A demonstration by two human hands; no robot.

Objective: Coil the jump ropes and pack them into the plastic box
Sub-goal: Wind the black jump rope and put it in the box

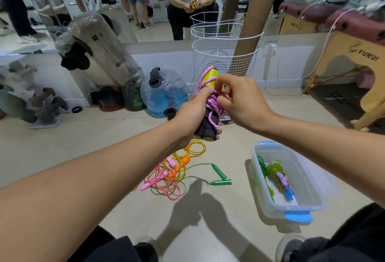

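"What are the hands holding?"

"The left hand [192, 114] grips two yellow and black handles [205, 129] with a pink rope [212, 103] wound round them. The right hand [239, 99] pinches the rope near the top."

"What's on the floor [62, 147]?"

"A tangle of ropes [173, 174], pink, orange, yellow and green, lies under the hands. Right of it sits a clear plastic box [308, 203]. A coiled green rope [276, 170] with purple and blue handles lies inside. A white wire basket [225, 57] stands by the wall."
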